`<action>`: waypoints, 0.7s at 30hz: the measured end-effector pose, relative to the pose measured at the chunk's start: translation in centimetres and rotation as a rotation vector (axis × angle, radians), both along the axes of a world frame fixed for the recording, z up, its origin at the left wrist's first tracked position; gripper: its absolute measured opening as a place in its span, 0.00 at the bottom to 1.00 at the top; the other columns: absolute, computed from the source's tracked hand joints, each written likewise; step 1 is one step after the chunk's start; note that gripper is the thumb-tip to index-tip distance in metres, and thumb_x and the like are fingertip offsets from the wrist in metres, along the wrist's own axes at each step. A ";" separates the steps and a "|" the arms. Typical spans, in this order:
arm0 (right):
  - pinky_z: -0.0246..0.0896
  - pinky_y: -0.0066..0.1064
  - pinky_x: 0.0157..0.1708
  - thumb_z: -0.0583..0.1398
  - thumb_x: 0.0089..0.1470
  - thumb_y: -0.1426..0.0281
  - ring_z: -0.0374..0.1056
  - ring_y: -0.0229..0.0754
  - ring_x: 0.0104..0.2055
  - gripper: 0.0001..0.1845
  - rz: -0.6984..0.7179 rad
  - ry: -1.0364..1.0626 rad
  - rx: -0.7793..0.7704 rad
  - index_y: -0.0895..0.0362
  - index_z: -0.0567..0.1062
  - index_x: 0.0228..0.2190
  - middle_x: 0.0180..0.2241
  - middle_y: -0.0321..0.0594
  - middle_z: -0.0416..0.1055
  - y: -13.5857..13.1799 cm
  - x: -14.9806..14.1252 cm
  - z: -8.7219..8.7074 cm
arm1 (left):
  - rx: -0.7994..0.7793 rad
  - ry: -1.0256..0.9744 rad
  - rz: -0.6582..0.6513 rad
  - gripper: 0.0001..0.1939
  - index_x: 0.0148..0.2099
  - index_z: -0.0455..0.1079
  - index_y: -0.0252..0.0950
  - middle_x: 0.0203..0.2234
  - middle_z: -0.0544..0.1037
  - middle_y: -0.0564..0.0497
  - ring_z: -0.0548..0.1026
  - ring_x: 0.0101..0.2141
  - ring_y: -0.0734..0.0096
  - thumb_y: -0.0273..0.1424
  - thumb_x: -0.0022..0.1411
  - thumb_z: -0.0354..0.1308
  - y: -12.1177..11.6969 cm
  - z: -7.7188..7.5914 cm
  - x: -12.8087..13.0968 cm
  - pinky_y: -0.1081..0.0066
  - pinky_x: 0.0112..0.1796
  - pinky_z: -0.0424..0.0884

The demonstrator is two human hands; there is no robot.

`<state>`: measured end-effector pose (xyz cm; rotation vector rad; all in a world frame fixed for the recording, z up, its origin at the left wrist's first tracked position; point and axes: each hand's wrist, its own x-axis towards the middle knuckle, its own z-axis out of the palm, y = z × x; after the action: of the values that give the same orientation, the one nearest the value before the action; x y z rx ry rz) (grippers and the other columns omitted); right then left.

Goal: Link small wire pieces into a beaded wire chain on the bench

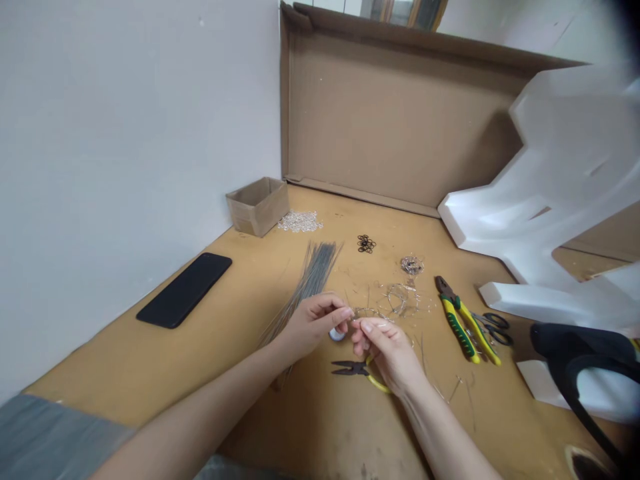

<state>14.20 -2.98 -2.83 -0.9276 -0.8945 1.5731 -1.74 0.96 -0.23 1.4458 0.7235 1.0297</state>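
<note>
My left hand [323, 319] is closed in a pinch, its fingertips almost meeting those of my right hand [387, 347]. A thin, curved wire [369, 311] shows at the fingertips of both hands; its ends are too small to make out. Under my left hand and forearm lies a bundle of straight grey wires [316, 270]. A small round white thing [337, 335] is partly hidden below the left fingers. Needle-nose pliers [350, 367] with yellow handles lie on the table, partly covered by my right hand.
Tangled wire loops [399, 300], a coiled wire heap [412, 265] and black rings [366, 244] lie beyond the hands. Large green-yellow pliers [463, 327] and scissors [496, 328] lie right. Left are a phone [185, 290], a small cardboard box [260, 210] and clear beads [301, 221]. White foam [565, 173] stands right.
</note>
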 end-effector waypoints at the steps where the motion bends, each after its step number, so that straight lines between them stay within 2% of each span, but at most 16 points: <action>1: 0.61 0.20 0.22 0.63 0.47 0.65 0.66 0.30 0.20 0.10 -0.006 -0.014 0.007 0.60 0.78 0.28 0.21 0.36 0.73 0.0 0.0 0.0 | 0.008 0.007 0.027 0.12 0.25 0.67 0.32 0.18 0.69 0.54 0.68 0.23 0.77 0.35 0.55 0.56 0.0 0.0 0.0 0.74 0.29 0.65; 4: 0.62 0.21 0.24 0.64 0.46 0.66 0.68 0.31 0.22 0.09 0.021 -0.030 0.026 0.59 0.78 0.29 0.23 0.38 0.75 -0.1 0.1 0.0 | 0.038 0.027 0.046 0.10 0.26 0.66 0.32 0.19 0.68 0.55 0.67 0.23 0.78 0.34 0.55 0.56 0.1 0.0 -0.1 0.75 0.28 0.64; 8: 0.64 0.25 0.27 0.65 0.44 0.67 0.70 0.34 0.24 0.10 0.056 0.014 0.045 0.57 0.77 0.31 0.26 0.38 0.76 -0.2 -0.1 0.1 | 0.079 0.079 -0.077 0.09 0.28 0.68 0.32 0.21 0.69 0.54 0.66 0.24 0.79 0.33 0.56 0.55 0.0 -0.3 -0.1 0.76 0.27 0.62; 12: 0.63 0.23 0.22 0.65 0.44 0.67 0.69 0.33 0.19 0.08 0.025 -0.005 0.013 0.57 0.76 0.28 0.21 0.35 0.75 -0.1 -0.2 0.1 | 0.037 0.103 -0.073 0.09 0.28 0.69 0.31 0.21 0.69 0.54 0.65 0.24 0.79 0.34 0.55 0.56 -0.1 -0.9 0.1 0.77 0.26 0.61; 18: 0.64 0.23 0.20 0.64 0.45 0.66 0.69 0.34 0.18 0.09 0.093 -0.062 -0.018 0.60 0.74 0.26 0.20 0.37 0.74 -0.1 0.4 0.6 | -0.137 0.062 -0.136 0.11 0.33 0.69 0.32 0.20 0.71 0.54 0.68 0.22 0.78 0.36 0.52 0.58 -0.1 -0.9 0.0 0.76 0.26 0.64; 21: 0.62 0.22 0.17 0.64 0.45 0.65 0.68 0.34 0.16 0.10 0.063 -0.027 -0.029 0.59 0.73 0.26 0.18 0.36 0.74 0.0 0.8 0.8 | -0.079 0.164 -0.110 0.12 0.37 0.68 0.33 0.23 0.73 0.53 0.69 0.23 0.77 0.36 0.54 0.56 0.4 -0.6 -0.6 0.75 0.27 0.65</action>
<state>15.01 -2.97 -2.08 -0.9518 -0.9297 1.6343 -2.38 1.39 -0.82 1.4958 0.7847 0.7967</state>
